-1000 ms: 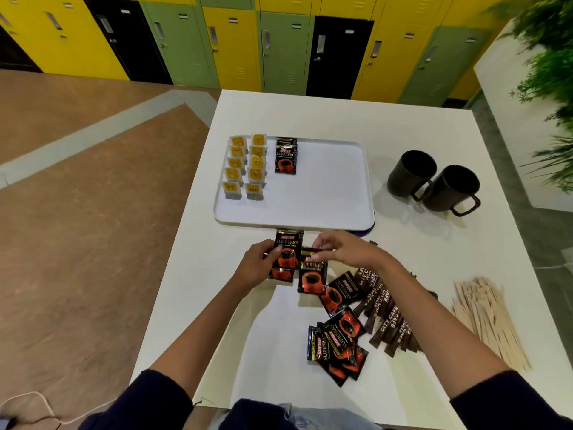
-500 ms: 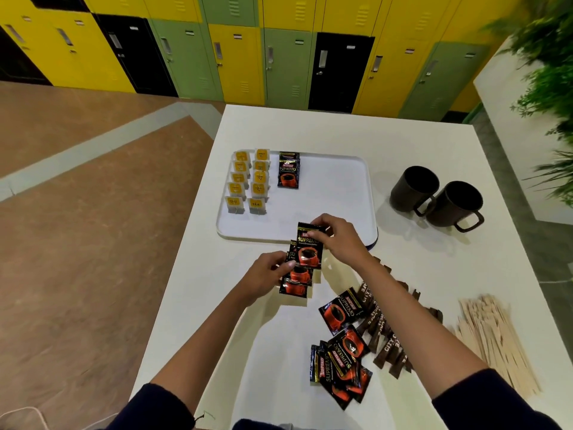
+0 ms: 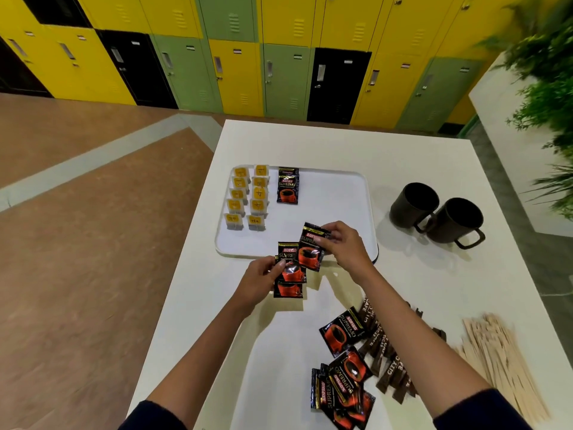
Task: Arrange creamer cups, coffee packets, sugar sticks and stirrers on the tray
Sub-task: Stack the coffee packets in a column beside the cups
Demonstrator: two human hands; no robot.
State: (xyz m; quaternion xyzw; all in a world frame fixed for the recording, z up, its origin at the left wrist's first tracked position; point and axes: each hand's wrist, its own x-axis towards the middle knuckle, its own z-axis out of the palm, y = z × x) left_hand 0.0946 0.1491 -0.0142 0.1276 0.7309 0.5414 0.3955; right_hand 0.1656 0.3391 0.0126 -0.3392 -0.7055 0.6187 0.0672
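Over tray [image 3: 336,197] — right hand [image 3: 344,248] pinches packet [image 3: 310,254] (tilted); left hand [image 3: 259,279] grips stack [image 3: 290,282].

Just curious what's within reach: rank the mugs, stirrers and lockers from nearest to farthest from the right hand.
1. Mugs, just right of the right hand.
2. Stirrers, near right table edge.
3. Lockers, beyond the table's far end.

On the tray [image 3: 338,197], the middle and right side lie open. Yellow packets [image 3: 248,197] fill its left side, and two mugs [image 3: 414,209] stand beside its right edge on the counter [image 3: 310,144].
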